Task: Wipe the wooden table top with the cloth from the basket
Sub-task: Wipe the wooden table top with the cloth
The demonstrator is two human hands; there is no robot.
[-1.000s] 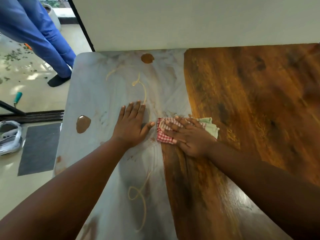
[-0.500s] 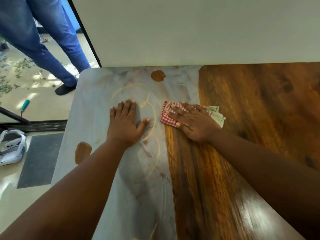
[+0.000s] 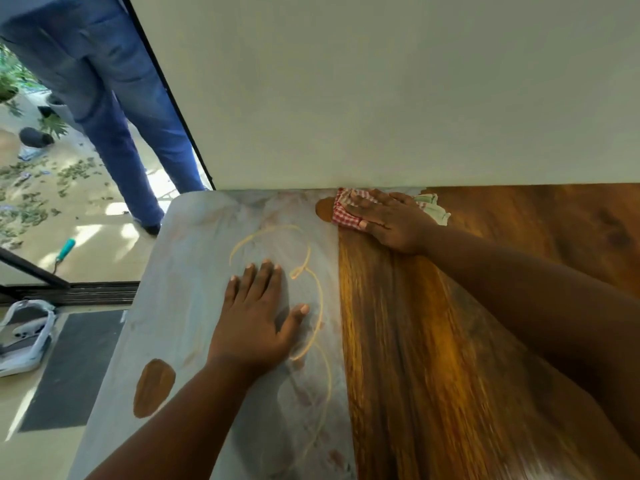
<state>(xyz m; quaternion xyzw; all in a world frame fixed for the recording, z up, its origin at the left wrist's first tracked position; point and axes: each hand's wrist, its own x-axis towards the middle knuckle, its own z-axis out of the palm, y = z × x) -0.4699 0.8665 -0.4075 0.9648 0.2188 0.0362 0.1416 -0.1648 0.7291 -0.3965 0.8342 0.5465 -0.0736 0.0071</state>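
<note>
**Two hands on the table, one soft rag doing all the work**

Starting at 9 o'clock: someone in blue trousers (image 3: 114,109) stands on the floor by the table's far left corner, not involved. Next, the left hand (image 3: 258,320) lies flat, fingers straight, on the dusty grey part of the table top (image 3: 194,271), holding nothing, just bracing. Up at 12 o'clock, tight against the wall (image 3: 381,91), the right hand (image 3: 391,220) presses the cloth (image 3: 341,213) down with flat fingers, not gripping it. The red-checked end pokes out leftward beside a brown patch, a pale green end to the right.

My read: the rag's light, limp and bunches easily, so a flat palm over its middle beats pinching an edge. The clean wood looks glossy, so it'll probably slide easily.
</note>
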